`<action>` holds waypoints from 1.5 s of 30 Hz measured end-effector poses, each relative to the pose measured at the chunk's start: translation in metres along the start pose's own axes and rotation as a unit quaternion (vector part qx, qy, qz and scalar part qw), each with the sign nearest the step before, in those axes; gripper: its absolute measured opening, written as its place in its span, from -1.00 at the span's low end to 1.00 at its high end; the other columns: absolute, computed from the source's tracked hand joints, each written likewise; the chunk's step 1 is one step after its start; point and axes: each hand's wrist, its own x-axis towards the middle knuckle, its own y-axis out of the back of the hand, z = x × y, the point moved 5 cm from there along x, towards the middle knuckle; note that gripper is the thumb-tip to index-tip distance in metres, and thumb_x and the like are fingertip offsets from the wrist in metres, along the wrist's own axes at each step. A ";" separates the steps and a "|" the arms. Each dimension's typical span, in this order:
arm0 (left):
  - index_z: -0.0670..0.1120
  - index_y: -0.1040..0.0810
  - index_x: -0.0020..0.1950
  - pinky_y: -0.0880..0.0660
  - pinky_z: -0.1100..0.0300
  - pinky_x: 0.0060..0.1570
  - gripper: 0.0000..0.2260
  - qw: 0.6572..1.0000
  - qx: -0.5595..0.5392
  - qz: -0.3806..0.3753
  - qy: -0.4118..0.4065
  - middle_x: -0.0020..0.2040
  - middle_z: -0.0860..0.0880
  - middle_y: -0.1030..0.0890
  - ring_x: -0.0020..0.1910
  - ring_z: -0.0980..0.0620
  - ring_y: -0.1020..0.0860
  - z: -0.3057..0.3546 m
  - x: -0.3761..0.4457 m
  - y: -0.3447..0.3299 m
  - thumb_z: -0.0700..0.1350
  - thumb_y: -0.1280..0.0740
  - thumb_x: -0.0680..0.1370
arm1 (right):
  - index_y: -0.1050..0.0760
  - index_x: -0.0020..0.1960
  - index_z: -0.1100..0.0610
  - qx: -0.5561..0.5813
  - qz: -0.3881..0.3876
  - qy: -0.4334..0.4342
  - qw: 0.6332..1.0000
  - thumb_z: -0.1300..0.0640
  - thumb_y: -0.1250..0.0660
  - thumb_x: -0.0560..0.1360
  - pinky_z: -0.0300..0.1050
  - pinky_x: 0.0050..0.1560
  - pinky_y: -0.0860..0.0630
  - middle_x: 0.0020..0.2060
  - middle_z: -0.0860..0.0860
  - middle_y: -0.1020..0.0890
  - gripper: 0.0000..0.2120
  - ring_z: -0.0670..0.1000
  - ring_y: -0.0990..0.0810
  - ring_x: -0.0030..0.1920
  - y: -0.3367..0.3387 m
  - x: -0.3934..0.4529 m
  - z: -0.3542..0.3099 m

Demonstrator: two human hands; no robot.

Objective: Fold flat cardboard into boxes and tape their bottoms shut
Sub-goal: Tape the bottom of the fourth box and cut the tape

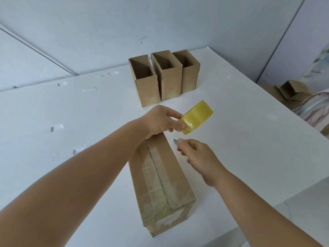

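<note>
A folded cardboard box [161, 186] stands bottom-up on the white table [71, 125], with clear tape running along its centre seam and down its near end. My left hand [160, 120] holds a yellowish roll of tape [196, 116] just beyond the box's far end, thumb and fingers pinching the roll. My right hand [197, 154] hovers to the right of the box, fingers curled around a small metal blade [175, 141] whose tip shows near the roll.
Three open-topped cardboard boxes [164, 77] stand in a row at the back of the table. Flat cardboard pieces [290, 91] lie off the table's right edge beside a patterned bag [315, 111]. White walls close the back.
</note>
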 end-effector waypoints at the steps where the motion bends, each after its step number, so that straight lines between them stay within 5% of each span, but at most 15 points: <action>1: 0.02 -0.68 0.01 -0.48 0.35 -0.26 -0.80 1.000 0.004 0.000 0.002 -0.27 0.04 -0.69 -0.31 0.17 -0.52 0.001 0.000 -0.001 -0.10 -0.53 0.40 | -0.59 -0.03 0.05 0.094 -0.026 -0.037 0.995 -0.34 -0.30 0.29 0.00 0.11 -0.52 -0.06 -0.05 -0.66 -0.50 -0.03 -0.61 0.04 -0.008 -0.002 -0.005; 4: -0.01 -0.68 0.03 -0.48 0.28 -0.11 -0.76 1.000 0.008 0.009 0.007 -0.22 0.00 -0.69 -0.20 0.11 -0.58 0.001 0.001 -0.003 -0.09 -0.54 0.38 | -0.57 -0.07 0.12 0.238 -0.058 -0.092 0.965 -0.22 -0.38 0.34 -0.09 -0.02 -0.53 -0.11 0.00 -0.66 -0.59 0.00 -0.63 -0.04 -0.024 -0.002 -0.015; 8: -0.03 -0.68 0.05 -0.47 0.32 -0.12 -0.74 1.000 0.012 0.019 0.017 -0.22 0.01 -0.70 -0.17 0.14 -0.61 0.001 0.000 -0.004 -0.09 -0.54 0.38 | -0.56 -0.16 0.16 0.337 0.006 -0.133 0.932 0.06 -0.40 0.47 -0.11 -0.13 -0.49 -0.23 0.01 -0.66 -0.84 -0.01 -0.63 -0.16 -0.028 0.003 -0.022; 10: -0.05 -0.68 0.04 -0.47 0.40 -0.26 -0.76 1.000 0.003 0.023 0.018 -0.28 0.04 -0.69 -0.30 0.18 -0.57 0.001 0.000 -0.004 -0.10 -0.53 0.39 | -0.54 -0.17 0.20 0.351 0.021 -0.140 0.926 0.13 -0.39 0.46 -0.15 -0.19 -0.50 -0.30 0.01 -0.64 -0.87 -0.04 -0.62 -0.26 -0.031 0.002 -0.022; 13: -0.03 -0.68 0.03 -0.45 0.37 -0.30 -0.79 0.998 -0.035 0.059 0.016 -0.32 0.08 -0.66 -0.36 0.18 -0.49 0.001 0.001 -0.001 -0.09 -0.52 0.41 | -0.43 -0.30 0.22 0.330 0.033 -0.142 0.933 0.20 -0.36 0.45 -0.33 -0.52 -0.35 -0.54 -0.01 -0.47 -0.80 -0.06 -0.43 -0.56 -0.031 -0.003 -0.020; 19: 0.02 -0.67 -0.06 -0.46 0.30 -0.19 -0.92 0.972 -0.165 0.162 -0.039 -0.30 0.07 -0.65 -0.28 0.13 -0.51 0.004 -0.007 0.013 -0.12 -0.47 0.46 | -0.29 -0.42 0.17 0.298 0.051 -0.123 0.945 0.22 -0.33 0.44 -0.39 -0.60 -0.24 -0.62 -0.05 -0.33 -0.68 -0.08 -0.28 -0.62 -0.027 -0.004 -0.018; 30: 0.07 -0.68 -0.02 -0.47 0.41 -0.16 -0.86 0.888 -0.212 0.390 -0.119 -0.32 0.06 -0.61 -0.29 0.20 -0.54 -0.020 -0.114 0.057 -0.14 -0.43 0.49 | -0.25 -0.42 0.07 0.237 0.027 -0.086 0.967 0.10 -0.33 0.40 -0.20 -0.45 -0.26 -0.53 -0.05 -0.33 -0.68 0.00 -0.28 -0.47 -0.057 -0.010 -0.023; 37: 0.06 -0.66 0.04 -0.41 0.48 -0.43 -0.86 0.833 -0.268 0.479 -0.061 -0.33 0.11 -0.57 -0.32 0.25 -0.53 -0.057 -0.141 0.041 -0.11 -0.39 0.52 | -0.13 -0.35 0.07 0.192 -0.005 -0.120 0.974 -0.05 -0.31 0.41 -0.29 -0.51 -0.18 -0.45 -0.02 -0.24 -0.61 -0.02 -0.21 -0.45 -0.068 -0.015 -0.021; 41: 0.06 -0.67 0.01 -0.46 0.31 -0.18 -0.87 0.837 -0.280 0.463 -0.077 -0.34 0.10 -0.55 -0.29 0.16 -0.49 -0.060 -0.139 0.042 -0.13 -0.38 0.53 | -0.35 -0.20 0.17 0.158 0.008 -0.140 0.977 0.01 -0.36 0.43 -0.13 -0.34 -0.29 -0.31 0.03 -0.42 -0.73 0.01 -0.32 -0.37 -0.061 -0.014 -0.015; 43: 0.03 -0.68 0.02 -0.47 0.15 -0.10 -0.86 0.837 -0.305 0.449 -0.076 -0.29 0.00 -0.55 -0.26 0.07 -0.48 -0.064 -0.136 0.036 -0.16 -0.38 0.53 | -0.54 -0.02 0.07 0.168 0.004 -0.064 0.984 0.03 -0.27 0.53 -0.05 -0.17 -0.50 -0.13 0.04 -0.60 -0.86 0.03 -0.54 -0.21 -0.055 -0.015 -0.022; 45: 0.01 -0.68 0.03 -0.47 0.07 -0.12 -0.86 0.834 -0.325 0.441 -0.070 -0.24 -0.09 -0.54 -0.24 0.01 -0.47 -0.069 -0.132 0.030 -0.16 -0.37 0.53 | -0.59 0.08 -0.11 0.143 -0.042 0.017 0.989 -0.01 -0.15 0.59 -0.03 0.11 -0.55 0.00 -0.10 -0.66 -0.76 -0.07 -0.62 0.02 -0.054 -0.015 -0.034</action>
